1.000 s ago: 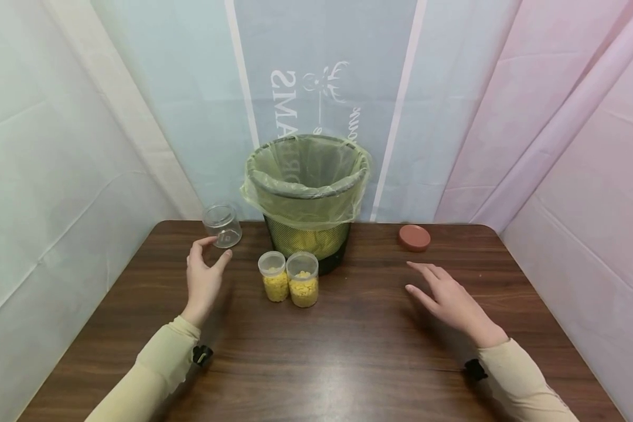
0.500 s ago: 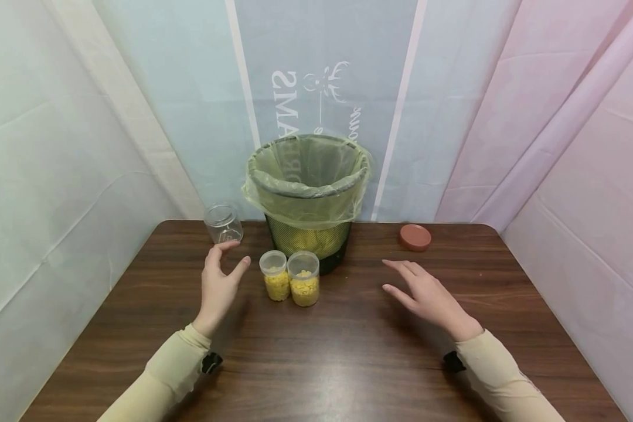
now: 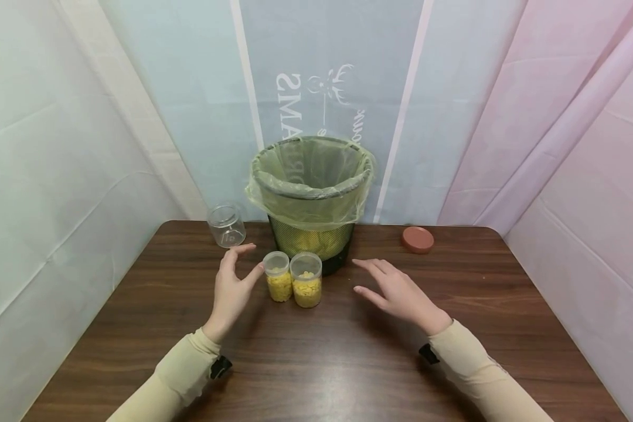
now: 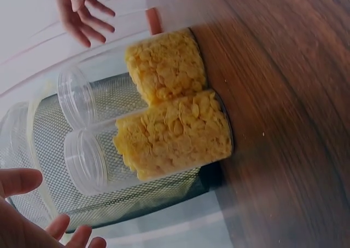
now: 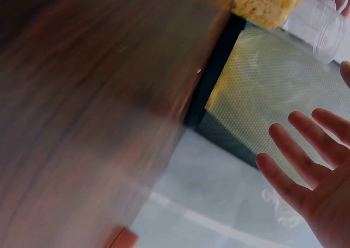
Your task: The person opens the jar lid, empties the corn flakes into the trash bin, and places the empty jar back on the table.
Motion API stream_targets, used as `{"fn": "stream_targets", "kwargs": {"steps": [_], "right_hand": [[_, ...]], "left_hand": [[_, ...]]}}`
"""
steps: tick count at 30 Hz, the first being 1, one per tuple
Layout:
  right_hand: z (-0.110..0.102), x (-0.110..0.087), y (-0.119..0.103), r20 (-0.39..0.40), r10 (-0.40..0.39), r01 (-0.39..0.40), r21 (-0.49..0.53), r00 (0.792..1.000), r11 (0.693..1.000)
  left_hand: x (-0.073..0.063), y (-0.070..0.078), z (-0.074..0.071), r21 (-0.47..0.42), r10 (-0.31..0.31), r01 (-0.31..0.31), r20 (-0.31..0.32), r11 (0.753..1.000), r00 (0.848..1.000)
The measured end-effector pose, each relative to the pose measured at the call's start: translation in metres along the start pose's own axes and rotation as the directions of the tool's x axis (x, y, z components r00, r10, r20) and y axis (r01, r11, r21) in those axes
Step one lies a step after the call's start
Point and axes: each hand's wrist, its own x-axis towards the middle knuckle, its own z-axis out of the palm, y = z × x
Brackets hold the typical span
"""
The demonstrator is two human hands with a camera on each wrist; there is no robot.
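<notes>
Two clear lidless-looking jars stand side by side on the table, each partly filled with yellow flakes: the left jar [image 3: 279, 286] and the right jar [image 3: 307, 288]. My left hand [image 3: 233, 293] is just left of the left jar, thumb and fingers spread apart, thumb tip right at its rim in the head view. To the right of the jars my right hand [image 3: 401, 296] hovers over the table with fingers extended, holding nothing. In the left wrist view the flakes [image 4: 175, 133] fill more than half of the nearer jar.
Behind the jars stands a black mesh bin [image 3: 311, 234] lined with a translucent yellow bag [image 3: 316, 205]. An empty clear jar [image 3: 227, 225] sits at the back left of the wooden table [image 3: 316, 363]. A reddish-brown round lid [image 3: 418, 240] lies at the back right.
Both hands have moved inward toward the two jars, the left hand rightward and the right hand leftward. The jars, bin and lid have stayed in place.
</notes>
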Motion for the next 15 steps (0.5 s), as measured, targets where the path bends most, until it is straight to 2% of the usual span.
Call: {"fn": "stream_targets", "kwargs": {"steps": [5,7,15], "right_hand": [[0.005,0.011,-0.009,0.018,-0.018,0.017,0.014,1.000,1.000],[0.007,0.015,-0.012,0.024,-0.024,0.023,0.022,0.999,0.999],[0.015,0.030,-0.023,0.013,-0.064,0.064,0.030,0.998,0.998]], "left_hand": [[-0.002,0.001,0.004,-0.022,-0.005,0.006,0.012,1.000,1.000],[-0.002,-0.003,0.005,-0.030,0.001,-0.001,0.015,1.000,1.000],[-0.004,0.008,0.007,-0.050,-0.019,0.022,0.049,0.999,0.999]]}}
